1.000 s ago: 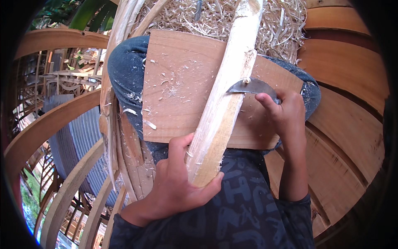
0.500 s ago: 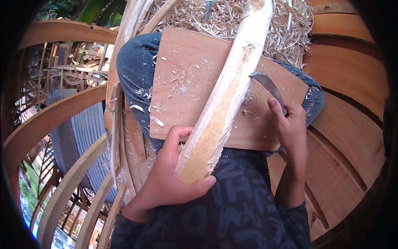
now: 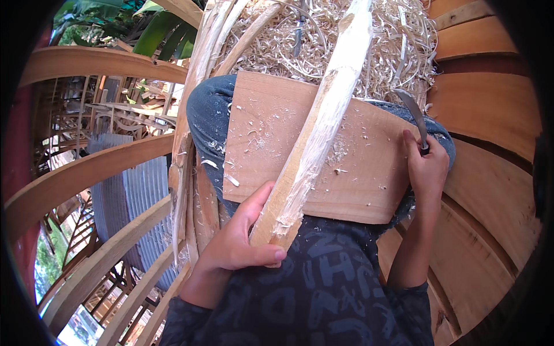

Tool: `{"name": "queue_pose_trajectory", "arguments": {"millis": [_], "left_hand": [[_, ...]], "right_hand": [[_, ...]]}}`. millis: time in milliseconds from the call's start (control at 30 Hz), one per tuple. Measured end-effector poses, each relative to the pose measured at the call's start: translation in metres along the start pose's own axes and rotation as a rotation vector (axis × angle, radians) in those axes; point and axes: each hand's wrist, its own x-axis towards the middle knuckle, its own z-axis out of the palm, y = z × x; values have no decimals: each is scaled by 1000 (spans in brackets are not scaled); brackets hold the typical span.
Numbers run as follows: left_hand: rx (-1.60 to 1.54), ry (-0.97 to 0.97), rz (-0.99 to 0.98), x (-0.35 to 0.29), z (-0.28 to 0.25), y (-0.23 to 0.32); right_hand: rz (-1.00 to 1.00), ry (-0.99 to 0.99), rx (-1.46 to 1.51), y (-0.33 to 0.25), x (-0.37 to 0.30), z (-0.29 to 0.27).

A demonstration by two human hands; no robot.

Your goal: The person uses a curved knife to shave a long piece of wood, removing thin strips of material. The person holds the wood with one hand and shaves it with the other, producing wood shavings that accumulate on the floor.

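A long, pale, partly peeled length of wood (image 3: 323, 130) slants across a flat wooden board (image 3: 265, 124) on my lap. My left hand (image 3: 234, 239) grips its near end, thumb over the right side and fingers around the left. Its far end reaches the upper edge of the view. Out to the right, my right hand (image 3: 430, 170) is closed on the dark handle of a curved knife (image 3: 412, 109). The blade points up and left, apart from the wood, over the board's far right corner. Small shavings dot the board.
Beyond my knees lies a thick heap of curled shavings (image 3: 386, 52), with a slim metal tool (image 3: 298, 34) on it. Long wood pieces (image 3: 199, 63) stand along my left, near curved wooden ribs (image 3: 98, 167). Broad curved planks (image 3: 482, 104) rise at the right.
My left hand has turned the wood, bringing its pale cut side up and its tan face leftward. My right hand has drawn the knife rightward, away from the wood. The whole view has shifted slightly.
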Motion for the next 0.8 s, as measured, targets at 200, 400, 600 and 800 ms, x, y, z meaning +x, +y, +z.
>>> {"name": "queue_pose_trajectory", "arguments": {"millis": [200, 400, 600, 800], "left_hand": [[244, 4, 215, 1, 13, -3], [207, 5, 226, -9, 20, -11], [192, 86, 288, -17, 29, -21], [75, 4, 336, -17, 26, -28]], "right_hand": [[-233, 134, -139, 8, 35, -6], [-210, -479, 69, 17, 80, -10], [-302, -588, 134, 25, 84, -19], [-258, -518, 374, 35, 71, -32]]}}
